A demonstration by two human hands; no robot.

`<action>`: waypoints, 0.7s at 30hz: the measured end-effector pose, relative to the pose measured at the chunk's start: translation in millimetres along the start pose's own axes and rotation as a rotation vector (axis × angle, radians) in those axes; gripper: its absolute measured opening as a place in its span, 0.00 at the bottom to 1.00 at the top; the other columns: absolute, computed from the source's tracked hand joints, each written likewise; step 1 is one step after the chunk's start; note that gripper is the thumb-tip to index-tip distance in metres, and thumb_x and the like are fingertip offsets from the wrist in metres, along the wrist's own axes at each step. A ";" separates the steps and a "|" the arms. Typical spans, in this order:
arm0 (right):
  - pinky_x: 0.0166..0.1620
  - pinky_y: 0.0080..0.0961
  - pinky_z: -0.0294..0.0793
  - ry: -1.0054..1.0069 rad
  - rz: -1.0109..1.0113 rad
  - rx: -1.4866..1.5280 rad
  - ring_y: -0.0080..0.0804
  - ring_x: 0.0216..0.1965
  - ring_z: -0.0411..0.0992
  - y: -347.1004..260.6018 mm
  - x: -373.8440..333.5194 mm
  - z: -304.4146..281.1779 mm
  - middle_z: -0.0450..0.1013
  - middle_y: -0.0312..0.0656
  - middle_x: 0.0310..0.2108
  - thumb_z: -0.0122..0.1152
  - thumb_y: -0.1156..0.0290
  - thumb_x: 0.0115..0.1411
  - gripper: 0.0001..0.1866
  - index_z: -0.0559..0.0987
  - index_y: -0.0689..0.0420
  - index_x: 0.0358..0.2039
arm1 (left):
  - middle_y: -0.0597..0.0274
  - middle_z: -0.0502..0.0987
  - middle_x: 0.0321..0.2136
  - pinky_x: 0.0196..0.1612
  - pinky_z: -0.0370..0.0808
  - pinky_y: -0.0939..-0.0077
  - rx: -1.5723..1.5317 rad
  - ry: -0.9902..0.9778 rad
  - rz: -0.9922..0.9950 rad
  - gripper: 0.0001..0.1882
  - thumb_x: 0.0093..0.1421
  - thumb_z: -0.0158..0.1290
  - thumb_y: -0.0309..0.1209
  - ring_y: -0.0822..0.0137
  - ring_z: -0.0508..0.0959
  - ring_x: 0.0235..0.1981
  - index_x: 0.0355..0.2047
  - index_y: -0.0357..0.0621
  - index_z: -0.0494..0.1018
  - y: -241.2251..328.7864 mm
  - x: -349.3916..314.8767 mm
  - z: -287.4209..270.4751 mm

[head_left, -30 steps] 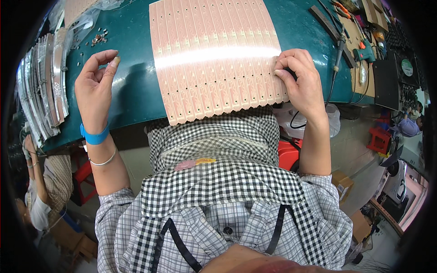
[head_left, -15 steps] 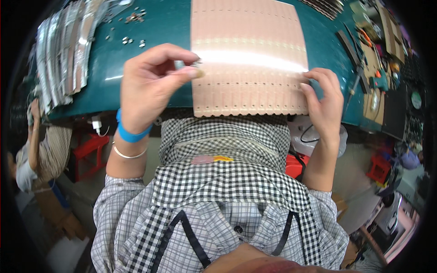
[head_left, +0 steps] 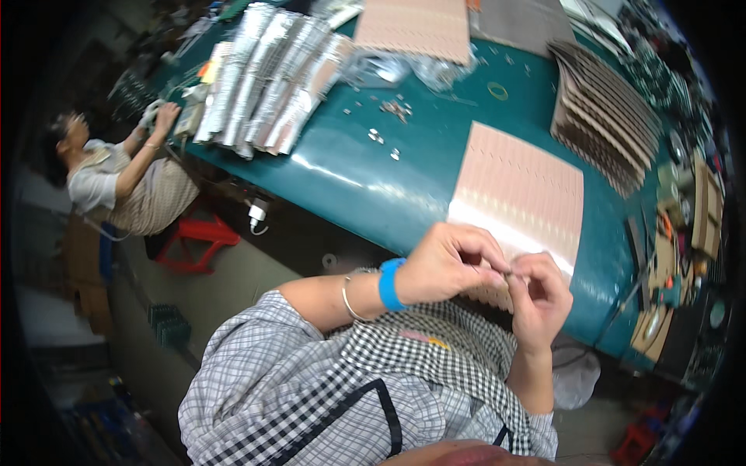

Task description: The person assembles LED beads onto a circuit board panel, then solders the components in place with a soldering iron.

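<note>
My left hand [head_left: 444, 266], with a blue band at the wrist, is closed in a pinch. My right hand [head_left: 542, 301] is closed as well, its thumb and finger meeting the left fingertips. A tiny metal piece [head_left: 507, 273] sits between the fingertips, mostly hidden; its exact shape is too small to tell. Both hands are over the near end of a pale pink panel [head_left: 519, 180] marked with rows of small slots. This panel lies on the green tabletop [head_left: 365, 190], its near edge partly covered by my hands.
Small metal pieces [head_left: 396, 109] lie scattered beyond my left hand. Silvery foil-wrapped strips [head_left: 260, 85] are at the left, another pink panel [head_left: 412, 29] at the back. Brown ridged panels [head_left: 602, 116] are stacked at the right, near tools. A co-worker [head_left: 116, 175] sits at the far left.
My right hand has left the panel's right edge and come to my left fingertips. The left hand has moved toward it with the metal piece. The whole view has swung to the left.
</note>
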State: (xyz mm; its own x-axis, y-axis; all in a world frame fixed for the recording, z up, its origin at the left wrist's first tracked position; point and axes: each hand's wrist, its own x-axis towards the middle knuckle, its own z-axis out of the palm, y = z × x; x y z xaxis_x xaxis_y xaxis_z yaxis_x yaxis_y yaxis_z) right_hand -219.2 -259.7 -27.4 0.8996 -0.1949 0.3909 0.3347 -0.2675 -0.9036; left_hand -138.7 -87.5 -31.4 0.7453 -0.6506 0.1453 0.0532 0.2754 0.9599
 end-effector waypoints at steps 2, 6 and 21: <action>0.39 0.22 0.71 -0.036 -0.007 0.057 0.29 0.35 0.72 -0.2 -0.8 -3.5 0.74 0.43 0.32 0.64 0.87 0.52 0.07 0.77 0.65 0.30 | 0.61 0.81 0.32 0.36 0.75 0.81 0.047 -0.011 0.009 0.08 0.50 0.66 0.18 0.75 0.79 0.34 0.32 0.37 0.82 3.3 -0.9 1.0; 0.40 0.21 0.70 -0.040 0.099 0.177 0.27 0.36 0.72 -3.0 -5.7 -7.6 0.74 0.42 0.33 0.65 0.85 0.54 0.06 0.77 0.65 0.31 | 0.59 0.82 0.30 0.36 0.77 0.79 0.161 -0.003 0.190 0.09 0.49 0.67 0.19 0.71 0.81 0.33 0.32 0.38 0.83 -0.4 -0.2 3.7; 0.35 0.23 0.73 -0.137 -0.080 -0.009 0.32 0.30 0.75 -3.4 2.2 -16.4 0.77 0.44 0.28 0.67 0.83 0.50 0.05 0.79 0.64 0.27 | 0.56 0.82 0.29 0.31 0.81 0.76 0.484 0.015 0.470 0.10 0.45 0.66 0.16 0.65 0.84 0.30 0.29 0.38 0.80 -6.5 -1.0 9.7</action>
State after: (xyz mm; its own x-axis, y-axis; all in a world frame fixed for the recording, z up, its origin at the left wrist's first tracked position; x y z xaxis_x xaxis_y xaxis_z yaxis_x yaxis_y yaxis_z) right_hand -223.0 -274.7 -20.6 0.9000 -0.0426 0.4338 0.4051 -0.2858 -0.8685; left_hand -146.3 -95.5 -35.4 0.6259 -0.5279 0.5741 -0.5805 0.1763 0.7949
